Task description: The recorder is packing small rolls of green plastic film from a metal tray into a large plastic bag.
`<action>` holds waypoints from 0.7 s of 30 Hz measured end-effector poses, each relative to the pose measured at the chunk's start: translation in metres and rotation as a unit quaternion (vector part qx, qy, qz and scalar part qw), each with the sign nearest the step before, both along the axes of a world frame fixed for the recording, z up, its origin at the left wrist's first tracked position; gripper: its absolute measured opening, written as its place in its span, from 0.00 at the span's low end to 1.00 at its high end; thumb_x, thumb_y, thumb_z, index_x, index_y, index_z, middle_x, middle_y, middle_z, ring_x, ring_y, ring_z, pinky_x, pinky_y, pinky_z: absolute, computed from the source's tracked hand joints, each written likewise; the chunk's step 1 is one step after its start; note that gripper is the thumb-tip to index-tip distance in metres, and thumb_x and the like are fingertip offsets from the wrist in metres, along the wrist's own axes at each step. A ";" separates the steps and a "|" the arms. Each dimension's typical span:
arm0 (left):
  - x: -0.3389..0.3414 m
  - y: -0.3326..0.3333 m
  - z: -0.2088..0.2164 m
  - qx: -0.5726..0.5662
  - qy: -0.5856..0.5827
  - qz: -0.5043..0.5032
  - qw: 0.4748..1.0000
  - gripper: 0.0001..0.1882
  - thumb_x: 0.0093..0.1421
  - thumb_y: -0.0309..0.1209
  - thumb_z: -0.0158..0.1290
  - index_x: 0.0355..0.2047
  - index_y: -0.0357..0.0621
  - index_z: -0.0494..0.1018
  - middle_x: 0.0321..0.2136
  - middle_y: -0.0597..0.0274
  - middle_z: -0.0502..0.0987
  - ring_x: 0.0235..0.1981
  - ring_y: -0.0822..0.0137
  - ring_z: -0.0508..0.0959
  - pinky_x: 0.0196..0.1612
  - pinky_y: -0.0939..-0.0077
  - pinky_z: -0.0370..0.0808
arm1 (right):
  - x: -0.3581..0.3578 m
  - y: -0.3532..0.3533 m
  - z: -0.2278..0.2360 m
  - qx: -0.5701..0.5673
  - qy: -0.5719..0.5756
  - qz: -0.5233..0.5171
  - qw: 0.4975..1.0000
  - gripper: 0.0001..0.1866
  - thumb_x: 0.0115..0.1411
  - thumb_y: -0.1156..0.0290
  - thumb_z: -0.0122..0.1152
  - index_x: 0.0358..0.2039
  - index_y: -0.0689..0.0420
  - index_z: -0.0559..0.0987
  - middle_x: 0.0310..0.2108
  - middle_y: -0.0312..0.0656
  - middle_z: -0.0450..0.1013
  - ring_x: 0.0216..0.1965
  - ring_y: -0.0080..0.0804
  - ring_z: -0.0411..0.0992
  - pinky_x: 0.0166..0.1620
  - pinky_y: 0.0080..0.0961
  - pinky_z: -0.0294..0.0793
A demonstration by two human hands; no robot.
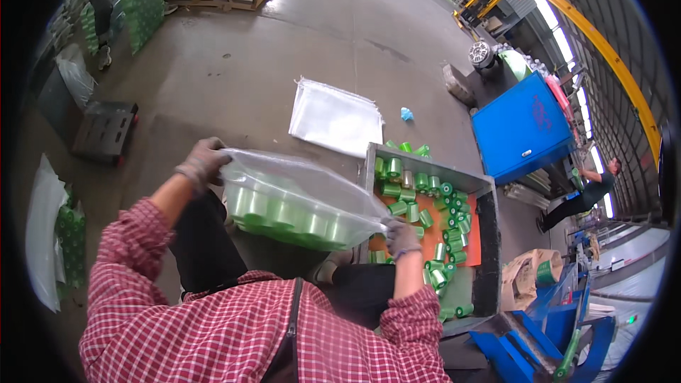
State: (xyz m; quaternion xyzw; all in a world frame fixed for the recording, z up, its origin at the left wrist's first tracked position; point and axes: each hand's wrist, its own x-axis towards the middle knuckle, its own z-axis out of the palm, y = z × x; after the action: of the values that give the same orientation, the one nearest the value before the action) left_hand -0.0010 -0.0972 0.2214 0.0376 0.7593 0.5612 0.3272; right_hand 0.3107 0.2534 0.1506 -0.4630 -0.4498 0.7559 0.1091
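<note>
Gripping opposite ends of a clear plastic bag packed with green rolls (294,202), the gloved left hand (202,163) and gloved right hand (401,236) hold it stretched above the lap. Just right sits a grey metal bin (489,241) of loose green rolls (425,202) on an orange liner. Beyond lies a stack of empty clear bags (337,117). Fingers hidden in bag folds; roll count unclear.
</note>
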 end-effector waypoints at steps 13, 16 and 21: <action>-0.002 0.095 -0.040 -0.426 0.391 -0.648 0.496 0.21 0.50 0.40 0.52 0.43 0.43 0.72 0.40 0.48 0.74 0.43 0.55 0.74 0.46 0.65 0.70 | -0.091 -0.050 0.054 0.532 -0.524 0.566 0.349 0.33 0.53 0.50 0.47 0.56 0.54 0.64 0.58 0.49 0.57 0.60 0.45 0.54 0.55 0.68 0.40; 0.003 0.083 0.005 -0.453 0.354 -0.559 0.598 0.34 0.41 0.46 0.61 0.47 0.40 0.69 0.42 0.50 0.73 0.44 0.55 0.74 0.46 0.65 0.70 | -0.065 -0.026 0.063 0.594 -0.466 0.572 0.321 0.32 0.53 0.49 0.49 0.55 0.51 0.64 0.57 0.43 0.58 0.61 0.39 0.51 0.59 0.60 0.36; 0.034 0.092 0.055 -0.410 0.322 -0.582 0.624 0.33 0.47 0.48 0.54 0.49 0.39 0.66 0.37 0.47 0.75 0.42 0.52 0.73 0.45 0.64 0.70 | -0.026 0.046 0.089 0.573 -0.018 0.168 0.802 0.27 0.48 0.48 0.56 0.42 0.55 0.75 0.40 0.45 0.73 0.41 0.41 0.71 0.48 0.35 0.65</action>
State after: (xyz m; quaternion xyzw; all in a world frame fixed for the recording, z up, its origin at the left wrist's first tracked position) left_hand 0.0331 -0.0052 0.2768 0.5117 0.7878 -0.1637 0.3012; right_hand 0.2844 0.2993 0.2394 -0.2470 -0.8735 0.3587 0.2177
